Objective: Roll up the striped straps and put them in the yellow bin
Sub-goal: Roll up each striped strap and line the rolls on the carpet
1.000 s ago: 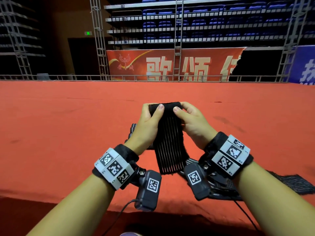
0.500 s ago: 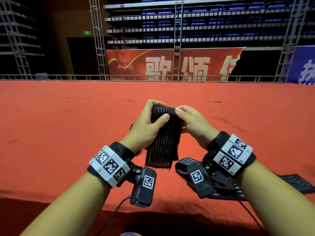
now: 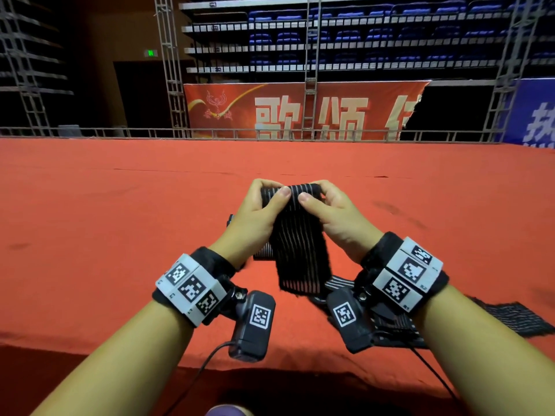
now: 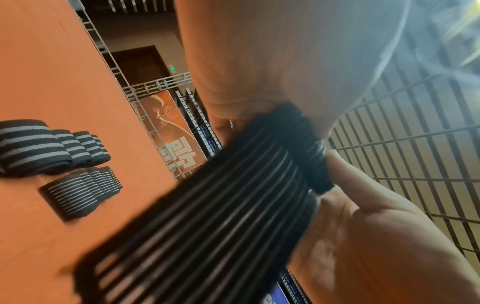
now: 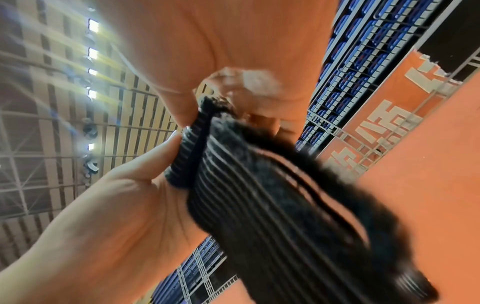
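Observation:
A black strap with thin pale stripes [image 3: 295, 235] hangs in the air over the red table [image 3: 105, 235], its top end wound into a small roll. My left hand [image 3: 262, 202] and right hand [image 3: 322, 202] both pinch that roll, thumbs on the near side. The loose tail [image 4: 207, 216] drops toward me; it is blurred in the right wrist view [image 5: 272, 205]. Rolled striped straps [image 4: 52, 148] lie in two rows on the table in the left wrist view. No yellow bin is visible.
More striped straps lie flat on the table under my right wrist [image 3: 390, 328] and out to the right [image 3: 516, 319]. The table's near edge [image 3: 270, 370] runs just below my wrists. A metal rail [image 3: 270, 135] and a red banner stand beyond the far edge.
The roll at the top has grown and now shows its striped side; the hanging tail has got shorter. Both hands stay at about the same height.

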`<state>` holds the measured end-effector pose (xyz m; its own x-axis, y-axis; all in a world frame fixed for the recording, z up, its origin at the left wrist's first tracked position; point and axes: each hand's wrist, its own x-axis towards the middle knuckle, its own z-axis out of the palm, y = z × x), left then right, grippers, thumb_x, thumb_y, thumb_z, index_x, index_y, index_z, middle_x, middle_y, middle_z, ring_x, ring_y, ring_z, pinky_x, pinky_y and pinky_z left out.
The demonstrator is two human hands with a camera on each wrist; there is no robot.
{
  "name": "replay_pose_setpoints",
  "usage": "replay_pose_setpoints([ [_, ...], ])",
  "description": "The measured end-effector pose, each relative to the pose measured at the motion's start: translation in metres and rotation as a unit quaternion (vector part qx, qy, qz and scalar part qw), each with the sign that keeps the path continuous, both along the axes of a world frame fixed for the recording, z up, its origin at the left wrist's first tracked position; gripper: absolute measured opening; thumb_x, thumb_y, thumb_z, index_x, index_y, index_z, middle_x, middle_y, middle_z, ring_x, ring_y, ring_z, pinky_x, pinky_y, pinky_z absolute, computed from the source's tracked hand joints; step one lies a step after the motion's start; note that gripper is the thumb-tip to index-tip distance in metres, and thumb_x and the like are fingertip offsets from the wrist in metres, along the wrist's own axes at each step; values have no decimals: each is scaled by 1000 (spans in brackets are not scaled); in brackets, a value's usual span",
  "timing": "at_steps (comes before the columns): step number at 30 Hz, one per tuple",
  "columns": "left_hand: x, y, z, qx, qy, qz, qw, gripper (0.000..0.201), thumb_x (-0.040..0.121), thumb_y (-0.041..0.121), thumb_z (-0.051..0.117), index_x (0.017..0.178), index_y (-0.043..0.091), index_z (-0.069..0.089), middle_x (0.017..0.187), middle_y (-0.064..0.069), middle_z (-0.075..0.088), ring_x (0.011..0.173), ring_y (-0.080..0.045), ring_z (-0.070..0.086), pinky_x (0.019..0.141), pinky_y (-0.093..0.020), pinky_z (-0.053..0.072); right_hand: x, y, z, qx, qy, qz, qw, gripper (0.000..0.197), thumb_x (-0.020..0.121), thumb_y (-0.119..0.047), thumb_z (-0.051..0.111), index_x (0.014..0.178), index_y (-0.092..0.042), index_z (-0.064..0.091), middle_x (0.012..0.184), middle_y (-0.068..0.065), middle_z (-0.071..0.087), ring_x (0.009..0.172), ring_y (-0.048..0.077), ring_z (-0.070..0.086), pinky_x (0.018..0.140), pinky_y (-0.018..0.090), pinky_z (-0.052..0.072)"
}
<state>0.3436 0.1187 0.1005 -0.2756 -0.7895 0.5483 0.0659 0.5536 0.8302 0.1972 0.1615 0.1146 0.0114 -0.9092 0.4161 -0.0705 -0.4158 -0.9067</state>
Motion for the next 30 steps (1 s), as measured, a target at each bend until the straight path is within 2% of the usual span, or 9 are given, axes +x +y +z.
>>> replay_pose_setpoints([
  [3,3,2,-1,-30,-29,4,999,27,91,36,57,108,18,49,92,4,55,79,-4,54,73,-21,48,4,1,-2,30,23,-21,999,20,102,-31,42,96,-14,50,81,-2,54,62,2,54,61,20,45],
  [6,0,5,-3,-22,-25,9,999,24,95,34,58,109,16,49,95,4,56,83,-3,54,78,-23,47,4,-1,0,-6,-2,-40,999,15,102,-16,43,91,-13,51,81,0,56,64,-1,56,61,16,46],
  [9,-3,2,-1,27,9,0,1000,40,96,42,53,116,7,50,105,-2,60,96,-10,60,87,-31,48,7,-1,2,-29,-24,-40,999,7,102,-10,41,101,-6,48,89,4,52,77,8,52,69,17,46],
  [11,-6,2,1,52,12,-12,999,54,89,51,51,122,8,51,115,-6,63,106,-15,62,94,-35,50,12,2,5,-31,-30,-37,998,11,103,-14,39,109,-5,43,94,4,49,79,7,49,66,11,45],
  [14,-8,2,2,60,22,-6,998,44,98,47,49,122,10,51,113,-4,62,105,-14,62,98,-39,50,16,1,6,-24,-12,-36,999,15,105,-22,36,113,-9,38,93,-2,47,77,2,48,61,6,42],
  [17,-5,0,-1,58,25,-9,998,39,97,43,52,115,8,52,105,-4,62,95,-13,63,87,-32,53,15,-1,2,-24,4,-23,999,9,103,-11,38,111,-8,39,91,-1,47,76,3,48,63,9,45],
  [20,1,2,-5,22,8,-7,1000,15,98,28,54,103,15,49,95,3,56,84,-6,56,76,-23,49,11,-1,-2,-23,22,-22,999,15,98,1,41,110,-8,44,88,1,48,73,6,48,59,11,44],
  [25,6,7,-8,-11,-29,-38,999,29,93,29,54,116,13,48,102,4,55,91,-2,55,83,-20,49,6,-1,0,39,22,-59,997,14,102,-25,43,96,-14,49,78,-2,50,58,4,49,44,13,38],
  [30,3,7,-5,38,-11,6,999,18,101,37,48,107,21,51,98,6,56,86,-1,55,80,-24,45,7,-4,-3,-47,19,-68,996,6,95,-7,55,100,-9,55,90,8,57,78,12,55,69,22,47],
])
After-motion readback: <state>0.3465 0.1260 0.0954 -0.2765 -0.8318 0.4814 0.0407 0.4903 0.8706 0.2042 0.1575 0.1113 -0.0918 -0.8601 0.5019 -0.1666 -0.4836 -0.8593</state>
